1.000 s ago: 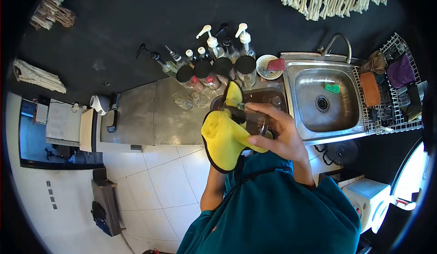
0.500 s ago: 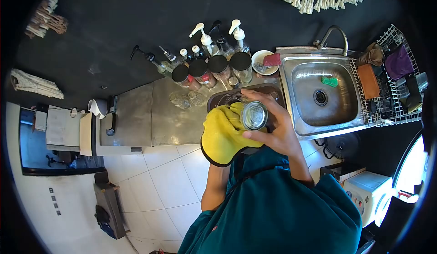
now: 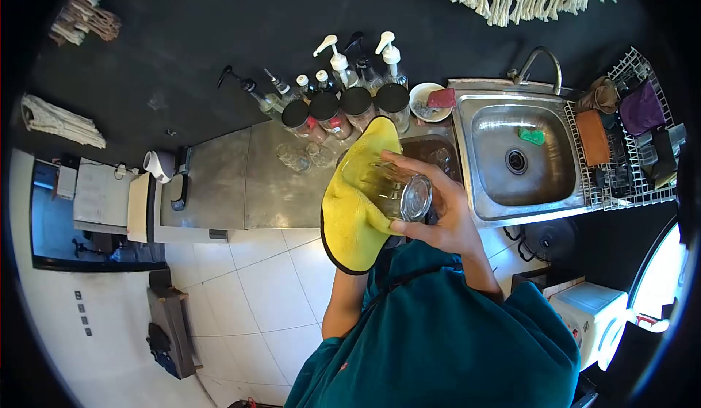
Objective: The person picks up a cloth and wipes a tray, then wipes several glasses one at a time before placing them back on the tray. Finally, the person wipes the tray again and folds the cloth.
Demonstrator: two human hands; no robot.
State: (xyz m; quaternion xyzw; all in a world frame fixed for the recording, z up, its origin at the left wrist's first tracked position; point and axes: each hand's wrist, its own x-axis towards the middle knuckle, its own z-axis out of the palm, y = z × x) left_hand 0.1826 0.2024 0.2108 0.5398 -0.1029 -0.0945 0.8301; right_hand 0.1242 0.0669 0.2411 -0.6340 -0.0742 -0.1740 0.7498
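Observation:
A clear drinking glass [image 3: 415,197] lies tilted on its side in front of my body, its base toward the right. My right hand [image 3: 447,214] grips it around the base end, thumb below and fingers above. A yellow cloth [image 3: 354,214] with a black edge covers the glass's other end. My left hand is hidden beneath the cloth; only the forearm shows below it. Behind the glass, a dark tray [image 3: 431,147] with glassware rests on the steel counter [image 3: 281,200].
Black-lidded jars [image 3: 325,108] and pump bottles [image 3: 339,65] line the wall. A bowl [image 3: 422,103] with a red sponge stands beside the sink [image 3: 478,181], which holds a green sponge [image 3: 531,137]. A wire rack [image 3: 621,196] with cups is at the right. Two glasses [image 3: 293,158] stand left of the tray.
The glass has turned from base-up toward its side, and its open end now meets the cloth. The cloth has spread and its top edge has risen. The view has shifted slightly.

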